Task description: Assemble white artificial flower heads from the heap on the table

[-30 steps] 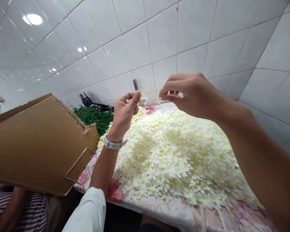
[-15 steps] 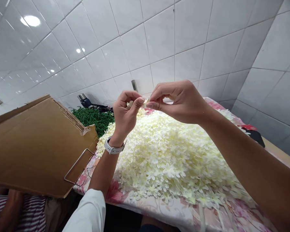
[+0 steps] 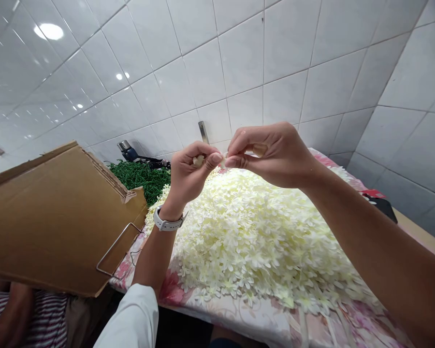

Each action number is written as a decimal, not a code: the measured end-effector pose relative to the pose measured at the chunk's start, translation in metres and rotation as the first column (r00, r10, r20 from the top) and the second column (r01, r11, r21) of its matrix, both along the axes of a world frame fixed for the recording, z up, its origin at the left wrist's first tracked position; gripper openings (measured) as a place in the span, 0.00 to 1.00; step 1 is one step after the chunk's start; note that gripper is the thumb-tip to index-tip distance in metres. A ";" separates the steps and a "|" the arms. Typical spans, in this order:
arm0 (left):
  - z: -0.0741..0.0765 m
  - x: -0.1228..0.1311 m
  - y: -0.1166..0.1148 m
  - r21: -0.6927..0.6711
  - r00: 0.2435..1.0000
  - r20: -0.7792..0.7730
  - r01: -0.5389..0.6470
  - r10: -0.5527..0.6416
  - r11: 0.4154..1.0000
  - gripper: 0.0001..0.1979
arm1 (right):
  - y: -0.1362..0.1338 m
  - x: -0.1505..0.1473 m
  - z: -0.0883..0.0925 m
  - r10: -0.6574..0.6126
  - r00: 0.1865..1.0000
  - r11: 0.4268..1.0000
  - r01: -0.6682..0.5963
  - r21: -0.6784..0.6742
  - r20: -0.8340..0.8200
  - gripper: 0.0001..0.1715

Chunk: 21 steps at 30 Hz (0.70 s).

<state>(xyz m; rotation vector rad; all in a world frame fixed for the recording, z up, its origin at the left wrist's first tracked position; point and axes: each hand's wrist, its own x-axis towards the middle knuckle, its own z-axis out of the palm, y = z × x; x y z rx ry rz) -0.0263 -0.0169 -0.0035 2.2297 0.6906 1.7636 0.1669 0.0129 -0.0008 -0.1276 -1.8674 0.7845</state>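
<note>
My left hand (image 3: 195,170), with a white watch (image 3: 166,223) on its wrist, is closed above the far side of the flower heap. A few small cream flowers (image 3: 198,160) show inside its curled fingers. My right hand (image 3: 266,153) pinches at the same spot, its thumb and fingertips meeting those of the left. Between the fingertips is a small cream artificial flower (image 3: 224,162), mostly covered. Below both hands spreads a large heap of cream-white artificial flowers (image 3: 253,232).
A cardboard box (image 3: 58,217) with a wire handle (image 3: 116,246) stands at the left. Behind it lie green stems (image 3: 141,179) and a dark flask (image 3: 127,151). A floral tablecloth (image 3: 239,314) covers the table. A black object (image 3: 384,208) lies at right. Another person's arm (image 3: 16,309) shows lower left.
Both hands have shifted slightly right and down, their fingertips still together. The small flower between them is now more covered by the fingers.
</note>
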 end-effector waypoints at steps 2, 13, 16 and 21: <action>0.001 0.001 -0.002 0.124 0.994 -0.021 -0.105 0.108 0.987 0.14 | 0.000 0.000 0.001 -0.035 0.999 0.999 0.035 0.011 0.002 0.14; 0.001 0.003 -0.004 0.340 0.977 -0.067 -0.167 0.201 0.925 0.10 | -0.006 -0.002 0.000 -0.145 0.983 0.988 0.151 0.045 -0.114 0.13; 0.002 0.003 -0.004 0.317 0.991 -0.066 -0.088 0.115 0.944 0.08 | -0.003 -0.002 0.000 -0.077 0.983 0.997 0.079 0.005 -0.165 0.17; 0.000 0.002 -0.004 0.261 0.993 0.035 -0.118 0.113 0.958 0.08 | 0.003 -0.001 0.000 0.033 0.988 0.996 -0.044 -0.074 -0.151 0.22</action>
